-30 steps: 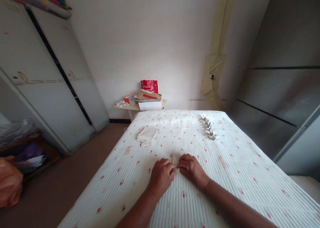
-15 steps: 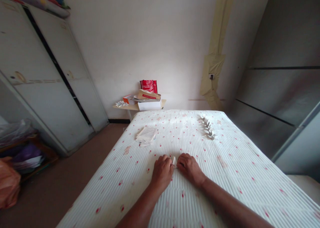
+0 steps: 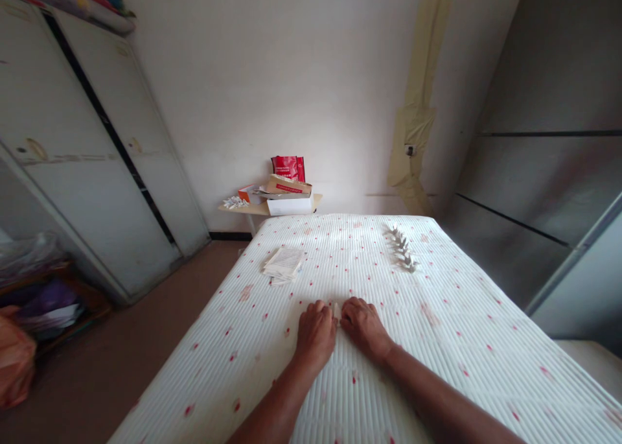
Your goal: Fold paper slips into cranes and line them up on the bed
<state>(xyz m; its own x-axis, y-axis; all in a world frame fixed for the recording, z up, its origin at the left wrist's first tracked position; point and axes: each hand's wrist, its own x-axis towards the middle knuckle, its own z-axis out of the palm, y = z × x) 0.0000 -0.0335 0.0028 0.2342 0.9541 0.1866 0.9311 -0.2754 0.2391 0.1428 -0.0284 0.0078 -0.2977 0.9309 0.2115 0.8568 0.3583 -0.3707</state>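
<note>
A small folded piece of paper [image 3: 335,312] stands between my two hands, low over the bed cover, mostly hidden by fingers. My left hand [image 3: 317,327] grips it from the left with curled fingers. From the other side, my right hand [image 3: 363,324] has its fingers bent and pressed on the paper's right edge. Ahead to the left lies a loose stack of printed paper sheets [image 3: 284,262]. Farther ahead on the right, several small folded paper figures [image 3: 402,248] stand in a row.
The bed's white ribbed cover [image 3: 233,379] has red spots. Against the wall, a small table [image 3: 253,209] bears a white box [image 3: 290,204], a red bag [image 3: 287,168] and white pieces [image 3: 236,202]. Cabinets [image 3: 121,152] line the left; a grey wardrobe [image 3: 529,185] stands right.
The folded paper shows as a narrower strip than before, where a small triangle showed earlier. My right hand has shifted slightly left, closer to my left hand.
</note>
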